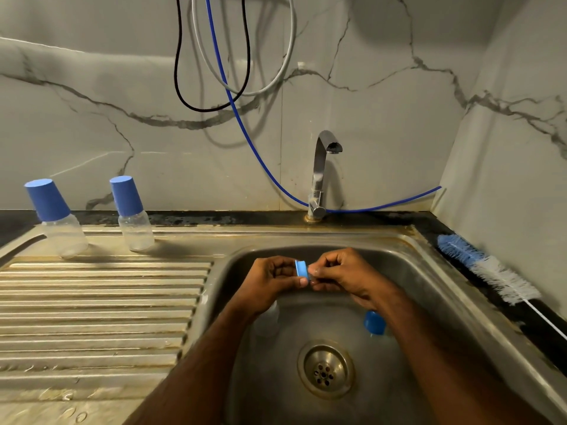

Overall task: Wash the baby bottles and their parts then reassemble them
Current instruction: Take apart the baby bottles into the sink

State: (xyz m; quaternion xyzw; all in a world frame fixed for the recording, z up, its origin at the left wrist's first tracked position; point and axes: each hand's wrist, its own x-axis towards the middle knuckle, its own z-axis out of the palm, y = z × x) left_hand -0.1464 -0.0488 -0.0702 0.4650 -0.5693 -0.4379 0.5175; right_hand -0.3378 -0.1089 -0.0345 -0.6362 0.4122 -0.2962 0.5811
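Over a stainless steel sink basin (429, 286), a person held a small blue plastic screw ring (302, 268) between both hands. The left hand (273, 279) gripped the ring from its left side, thumb curled along the lower edge. The right hand (340, 271) pinched something pale and small against the ring's right face (probably the clear teat, though too little showed to be sure). So each hand's grip was closed: the left on the ring, the right on the small part.

The ring stood on edge, its open axis running left to right, straight from one hand toward the other. Judging from that, the next move turned on pushing or pulling along this axis, with the right hand working the part through the ring while the left steadied it.

Below the hands, a clear bottle body (267, 320) lay in the basin, partly hidden by the left wrist, and a blue plastic cap (374, 323) lay near the right forearm, above the round drain (325, 368).

On the ribbed steel draining surface (101, 302) to the left stood two clear baby bottles with blue caps (55, 219) (132, 213), well apart from the hands. A blue and white bottle brush (487, 268) lay right of the sink.
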